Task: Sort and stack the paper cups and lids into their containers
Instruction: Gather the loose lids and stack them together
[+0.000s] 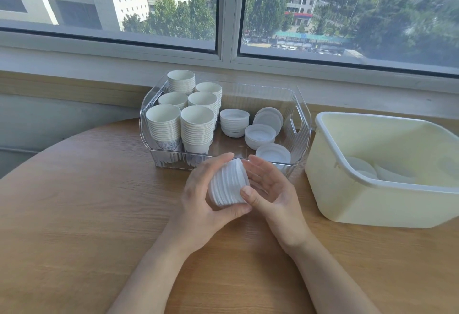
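The left hand [198, 189] grips a stack of white lids [228, 184], held on its side above the wooden surface [87, 214], fingers curled round it. The right hand [268, 189] cups the stack's other end, fingers relaxed. Behind, the clear bin [301, 125] holds stacked paper cups [197, 127] and lid piles [234, 122]. The cream tub [372, 202] apparently contains loose lids.

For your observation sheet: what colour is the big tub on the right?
Pale cream-yellow tub with a white rim, seen in the head view.

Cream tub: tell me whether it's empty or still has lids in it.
Not empty. A few white lids lie loose at the bottom of the cream tub; how many, cannot tell.
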{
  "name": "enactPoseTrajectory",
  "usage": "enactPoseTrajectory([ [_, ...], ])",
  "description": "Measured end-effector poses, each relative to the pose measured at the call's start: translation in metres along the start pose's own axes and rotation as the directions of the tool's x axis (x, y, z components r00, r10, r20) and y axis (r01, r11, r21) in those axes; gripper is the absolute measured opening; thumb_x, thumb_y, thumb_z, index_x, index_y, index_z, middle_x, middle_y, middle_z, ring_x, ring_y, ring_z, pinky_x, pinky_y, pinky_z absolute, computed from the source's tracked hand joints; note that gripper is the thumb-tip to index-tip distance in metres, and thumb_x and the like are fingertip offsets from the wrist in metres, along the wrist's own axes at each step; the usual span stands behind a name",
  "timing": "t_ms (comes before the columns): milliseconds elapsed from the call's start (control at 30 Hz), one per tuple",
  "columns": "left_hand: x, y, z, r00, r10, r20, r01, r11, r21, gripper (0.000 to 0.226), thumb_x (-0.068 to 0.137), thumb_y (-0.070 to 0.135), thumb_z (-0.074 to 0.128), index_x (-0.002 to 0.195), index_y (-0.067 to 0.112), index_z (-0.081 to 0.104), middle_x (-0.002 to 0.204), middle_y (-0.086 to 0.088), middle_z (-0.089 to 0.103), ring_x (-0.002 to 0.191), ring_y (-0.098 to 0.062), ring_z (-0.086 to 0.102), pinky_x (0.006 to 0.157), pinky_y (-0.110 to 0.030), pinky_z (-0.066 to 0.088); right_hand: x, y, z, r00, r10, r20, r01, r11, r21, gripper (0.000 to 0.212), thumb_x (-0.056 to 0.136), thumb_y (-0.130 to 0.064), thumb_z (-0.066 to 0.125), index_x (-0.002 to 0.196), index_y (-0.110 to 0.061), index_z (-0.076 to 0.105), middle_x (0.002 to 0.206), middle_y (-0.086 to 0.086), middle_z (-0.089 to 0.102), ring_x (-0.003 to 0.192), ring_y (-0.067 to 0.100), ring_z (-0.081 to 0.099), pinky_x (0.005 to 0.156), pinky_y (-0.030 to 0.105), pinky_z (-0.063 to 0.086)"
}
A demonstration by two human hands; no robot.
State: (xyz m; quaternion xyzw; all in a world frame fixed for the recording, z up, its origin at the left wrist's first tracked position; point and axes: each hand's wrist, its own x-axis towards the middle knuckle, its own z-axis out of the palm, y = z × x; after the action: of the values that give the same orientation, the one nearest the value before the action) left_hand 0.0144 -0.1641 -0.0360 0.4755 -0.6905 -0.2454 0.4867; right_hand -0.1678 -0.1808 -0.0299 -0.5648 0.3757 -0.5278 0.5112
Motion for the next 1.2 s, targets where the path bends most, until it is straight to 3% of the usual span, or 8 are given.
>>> enactPoseTrajectory([
  [200,0.004,-0.008,-0.001,0.999,0.018,-0.042,-0.018,1.0,-0.006,0.079,0.074,0.04,0.092,0.142,0.044,0.053,0.139,0.015,0.054,0.137,-0.012,0.05,0.108,-0.016,0.039,0.001,-0.008,0.006,1.0,-0.013,0.015,0.015,0.996,-0.09,0.055,0.089,-0.023,0.079,0.14,-0.018,0.059,0.131,-0.011,0.071,0.127,0.008,0.063,0.102,0.022,0.051],
  [333,0.008,-0.016,-0.006,0.985,-0.027,-0.169,0.021,0.999,-0.038,0.077,0.073,0.042,0.092,0.141,0.043,0.055,0.14,0.016,0.054,0.138,-0.008,0.047,0.109,-0.012,0.035,0.027,-0.024,0.008,0.99,-0.125,-0.066,0.095,0.935,-0.343,0.035,0.093,-0.027,0.076,0.128,-0.025,0.069,0.116,-0.01,0.074,0.114,0.006,0.068,0.096,0.024,0.056],
  [467,0.009,-0.021,-0.012,0.967,-0.079,-0.243,0.068,0.996,-0.052,0.078,0.073,0.035,0.093,0.141,0.043,0.055,0.137,0.017,0.053,0.135,-0.003,0.047,0.108,-0.009,0.034,0.08,-0.035,0.007,0.98,-0.182,-0.085,0.087,0.767,-0.636,0.029,0.096,-0.023,0.073,0.124,-0.029,0.072,0.1,-0.011,0.072,0.093,0.005,0.068,0.083,0.022,0.055],
  [633,0.009,-0.021,-0.012,0.967,-0.084,-0.241,0.077,0.996,-0.04,0.078,0.073,0.037,0.092,0.141,0.04,0.055,0.136,0.019,0.052,0.135,-0.003,0.047,0.108,-0.009,0.033,0.151,-0.027,0.006,0.999,0.03,-0.019,-0.031,0.491,-0.871,0.045,0.102,-0.023,0.06,0.147,-0.028,0.055,0.093,-0.01,0.068,0.089,0.013,0.065,0.081,0.028,0.047],
  [800,0.009,-0.018,-0.014,0.966,-0.096,-0.24,0.088,0.995,-0.045,0.079,0.072,0.036,0.093,0.141,0.041,0.055,0.136,0.021,0.051,0.134,0.001,0.046,0.106,-0.005,0.03,0.187,-0.003,-0.001,0.993,0.054,-0.11,-0.122,0.356,-0.927,0.039,0.101,-0.024,0.06,0.14,-0.031,0.061,0.116,0.008,0.072,0.102,0.023,0.066,0.071,0.028,0.041],
  [1000,0.008,-0.018,-0.014,0.968,-0.105,-0.226,0.096,0.994,-0.052,0.079,0.072,0.038,0.093,0.141,0.043,0.054,0.136,0.023,0.049,0.133,0.004,0.044,0.104,-0.003,0.03,0.178,-0.011,0.0,0.987,-0.143,-0.072,-0.043,0.194,-0.98,0.018,0.1,-0.023,0.063,0.109,-0.025,0.078,0.106,0.0,0.076,0.108,0.023,0.065,0.079,0.03,0.045],
  [1200,0.007,-0.019,-0.013,0.974,-0.102,-0.204,0.096,0.995,-0.039,0.079,0.073,0.041,0.092,0.142,0.044,0.053,0.136,0.02,0.05,0.134,-0.003,0.046,0.104,-0.004,0.031,0.169,-0.009,-0.004,0.994,-0.113,-0.009,0.005,0.121,-0.993,0.022,0.098,-0.011,0.06,0.099,-0.024,0.077,0.104,-0.001,0.068,0.101,0.025,0.062,0.079,0.035,0.045],
])
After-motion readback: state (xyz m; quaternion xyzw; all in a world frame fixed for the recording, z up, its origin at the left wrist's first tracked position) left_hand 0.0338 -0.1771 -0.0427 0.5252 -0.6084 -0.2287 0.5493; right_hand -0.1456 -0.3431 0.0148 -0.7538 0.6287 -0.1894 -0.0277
